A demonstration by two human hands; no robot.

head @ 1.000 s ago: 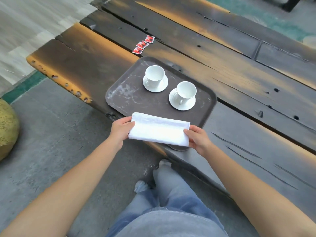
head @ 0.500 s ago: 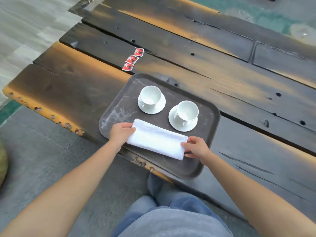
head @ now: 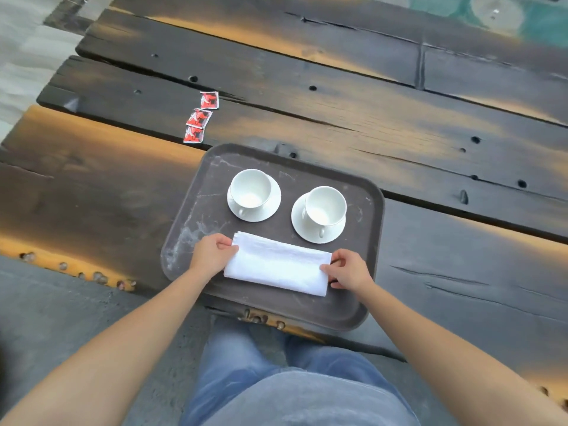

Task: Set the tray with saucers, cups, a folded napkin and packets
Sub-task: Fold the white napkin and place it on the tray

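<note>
Folded white cloth napkin (head: 278,265) lies on the dark brown plastic tray (head: 373,241), at 6 o'clock of the cups; left hand (head: 210,256) and right hand (head: 349,270) pinch its ends. Risk: a careless release could drag the fold open.

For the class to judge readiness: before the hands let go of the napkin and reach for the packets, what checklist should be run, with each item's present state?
1. Napkin folded, lying on tray: ok.
2. Left hand and right hand off it: not ok, both have a grip on its ends.
3. Two cups on saucers: ok.
4. Packets on tray: not ok, on table.
5. Packets sealed: cannot tell.
</note>
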